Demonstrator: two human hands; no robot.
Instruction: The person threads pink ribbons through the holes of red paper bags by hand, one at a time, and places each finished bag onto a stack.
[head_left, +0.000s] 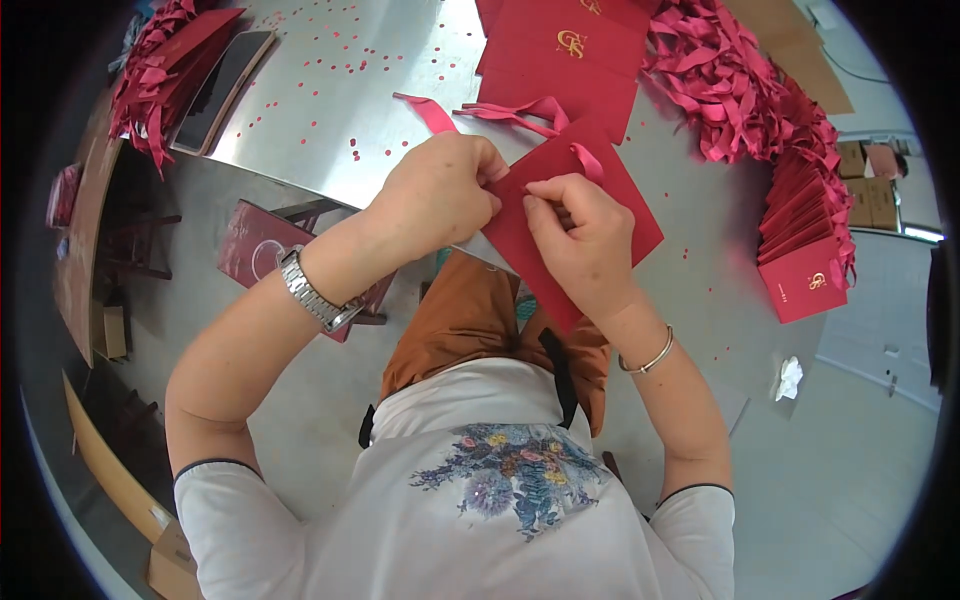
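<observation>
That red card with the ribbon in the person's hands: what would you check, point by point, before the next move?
1. Both hands on the red card: ok. The left hand pinches its upper left edge and the right hand lies over its middle.
2. Ribbon loop showing at the card's top: ok.
3. Ribbon end pinched in the right fingertips: cannot tell, the fingers hide it.
4. Spare ribbons lying on the table just beyond the hands: ok.
5. Card free of the stack of red cards: ok, apart.
</observation>
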